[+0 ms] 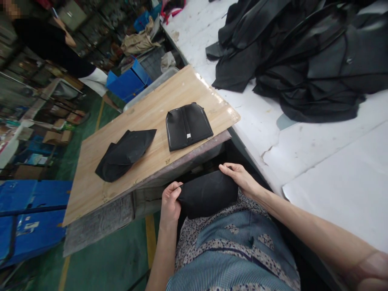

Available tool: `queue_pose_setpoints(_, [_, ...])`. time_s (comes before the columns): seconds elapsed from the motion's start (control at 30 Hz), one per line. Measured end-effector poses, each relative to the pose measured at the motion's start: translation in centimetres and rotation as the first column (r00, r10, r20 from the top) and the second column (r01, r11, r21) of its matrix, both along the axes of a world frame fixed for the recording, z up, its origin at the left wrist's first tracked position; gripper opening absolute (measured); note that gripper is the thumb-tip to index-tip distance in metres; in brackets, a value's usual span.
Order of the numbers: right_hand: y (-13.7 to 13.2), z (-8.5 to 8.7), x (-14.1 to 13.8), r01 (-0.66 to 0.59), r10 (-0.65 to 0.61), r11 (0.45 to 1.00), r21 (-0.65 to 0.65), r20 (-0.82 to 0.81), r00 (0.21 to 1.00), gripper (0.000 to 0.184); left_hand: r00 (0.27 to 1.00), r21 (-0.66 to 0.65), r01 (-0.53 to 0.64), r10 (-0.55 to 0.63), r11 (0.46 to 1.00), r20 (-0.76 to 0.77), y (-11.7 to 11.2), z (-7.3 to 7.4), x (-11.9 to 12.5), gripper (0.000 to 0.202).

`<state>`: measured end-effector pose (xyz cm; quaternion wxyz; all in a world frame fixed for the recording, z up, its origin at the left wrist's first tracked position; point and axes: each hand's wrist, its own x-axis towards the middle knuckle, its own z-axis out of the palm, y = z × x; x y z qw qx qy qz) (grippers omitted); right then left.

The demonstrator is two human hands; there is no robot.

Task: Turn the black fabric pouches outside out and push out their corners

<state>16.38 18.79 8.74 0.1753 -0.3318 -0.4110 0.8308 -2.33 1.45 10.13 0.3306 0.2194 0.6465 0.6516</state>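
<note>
A black fabric piece (208, 194) lies across my lap, held at both ends. My left hand (170, 202) is closed on its left edge, fingers curled over the cloth. My right hand (241, 178) grips its upper right corner, thumb on top. Just beyond my hands is a wooden board (145, 117) that serves as a table. On it lie a flat black sewn panel (188, 126) with a small white tag and, to its left, a crumpled black fabric piece (124, 154).
A large heap of black fabric (306, 56) sits on the white table (318, 161) to the right. Blue bins (127, 83) and a person in dark clothes (51, 44) stand at the far left. Blue crates (27, 218) line the green floor.
</note>
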Motion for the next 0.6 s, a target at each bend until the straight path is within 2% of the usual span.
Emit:
queue_pose_setpoints(0.13, [0.4,-0.6,0.1,0.034,-0.033,0.997,-0.063,0.012,0.999,0.051,0.999,0.003,0.005,-0.006,1.000,0.047,0.3,0.0,0.5,0.028])
queue_pose_setpoints(0.23, [0.7,-1.1,0.3,0.007,-0.006,0.987,-0.160,0.007,1.000,0.049,0.995,-0.010,-0.016,0.017,1.000,0.095,0.6,-0.3,0.6,0.029])
queue_pose_setpoints(0.3, [0.8,-1.2,0.3,-0.012,0.009,0.984,-0.176,-0.020,1.000,0.046,0.991,-0.004,-0.041,0.041,0.999,0.130,0.7,-0.6,0.5,0.028])
queue_pose_setpoints(0.37, [0.5,-1.1,0.3,-0.040,0.031,0.989,-0.145,-0.064,0.997,0.043,0.983,0.005,-0.093,0.091,0.996,0.157,0.7,-0.7,0.2,0.026])
queue_pose_setpoints(0.5, [-0.4,-0.5,0.0,-0.129,0.123,0.990,-0.061,-0.086,0.989,0.045,0.943,0.008,-0.286,0.280,0.958,0.177,0.6,-0.6,-0.3,0.024])
queue_pose_setpoints(0.6, [-1.1,-0.1,-0.1,-0.087,0.085,0.995,-0.056,-0.039,0.996,0.048,0.912,-0.006,-0.363,0.357,0.932,0.205,0.5,-0.2,-0.3,0.028])
